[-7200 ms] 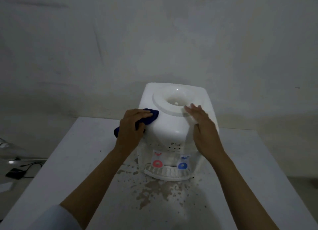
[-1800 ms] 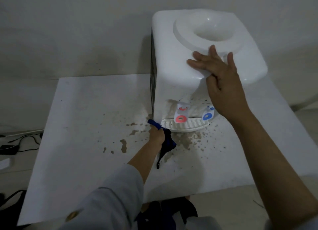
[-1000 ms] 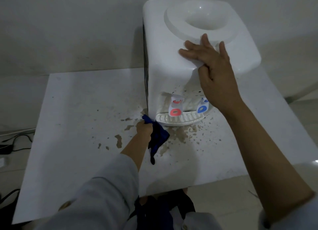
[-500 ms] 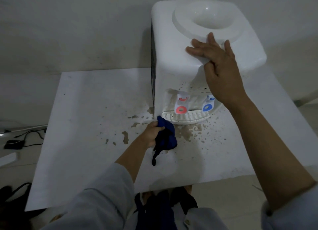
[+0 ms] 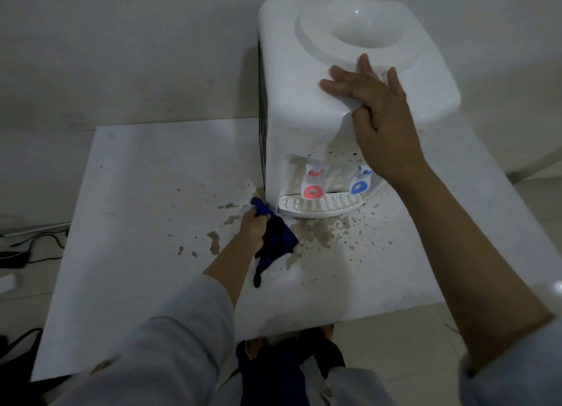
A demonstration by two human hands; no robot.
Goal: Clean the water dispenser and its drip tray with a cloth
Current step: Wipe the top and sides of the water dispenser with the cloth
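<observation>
A white tabletop water dispenser (image 5: 301, 113) stands on a white table (image 5: 146, 192), with a red tap (image 5: 313, 183) and a blue tap (image 5: 360, 182) on its spotted front. Below the taps sits the ribbed drip tray (image 5: 319, 206). My left hand (image 5: 254, 227) is closed around a dark blue cloth (image 5: 278, 238) at the dispenser's lower left front corner, just left of the tray, and one end of the cloth hangs down onto the table. My right hand (image 5: 377, 110) lies flat with spread fingers on the dispenser's top front edge, below the bottle well.
Brown splashes (image 5: 319, 232) stain the table in front of the tray and to its left. Black cables (image 5: 33, 247) lie on the floor at the left. A pale wall rises behind the table. My legs and feet show below the table's near edge.
My left hand has moved the cloth up against the dispenser's lower left corner beside the tray. The right hand stays pressed on the dispenser's top.
</observation>
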